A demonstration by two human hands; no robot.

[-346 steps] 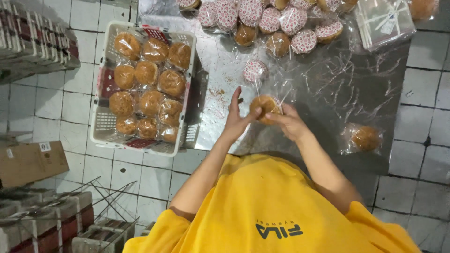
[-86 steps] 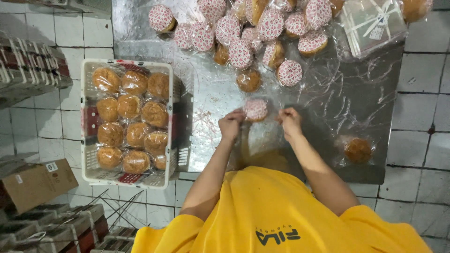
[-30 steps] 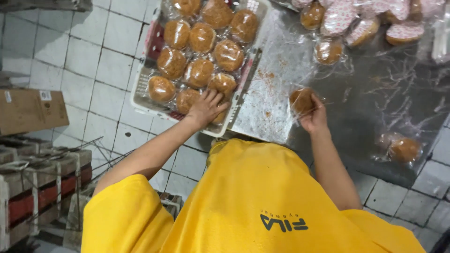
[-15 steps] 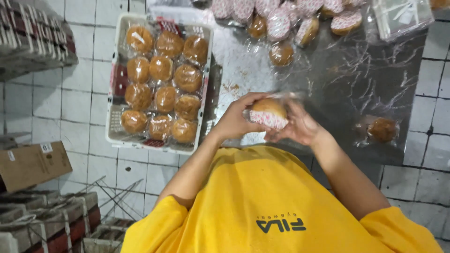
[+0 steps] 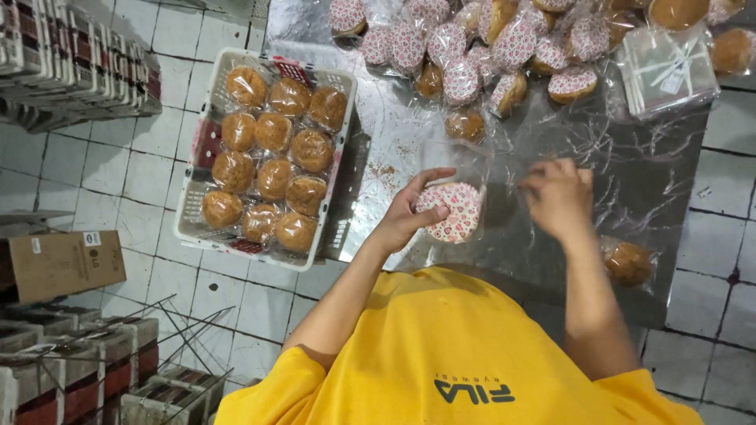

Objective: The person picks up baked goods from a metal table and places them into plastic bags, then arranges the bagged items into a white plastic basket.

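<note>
Left hand [image 5: 405,216] fingers hold a round bun [image 5: 450,211] in a crinkly clear bag, pink-patterned side up. Right hand [image 5: 559,197] fingers look pinched on the bag's film, hard to tell. White plastic crate [image 5: 331,236] of glossy brown buns sits beside the shiny metal surface [image 5: 669,197].

The surface [image 5: 661,189] is sheet metal, dull grey yet reflective, streaked with glare and dusted with crumbs. The left hand [image 5: 409,211] holds a bun [image 5: 450,211] sleeved in thin clear plastic, its base a matt paper liner printed pink and white. The right hand [image 5: 557,197] rests on glossy, crinkled film. The wrapped buns [image 5: 488,47] behind share that shiny film. The crate [image 5: 331,236] is white perforated plastic, smooth and a little scuffed, holding buns [image 5: 272,177] with matt brown crusts. The floor [image 5: 150,197] is glazed white tile. The box [image 5: 63,264] is plain matt cardboard. The shirt [image 5: 457,354] is soft yellow cloth.
</note>
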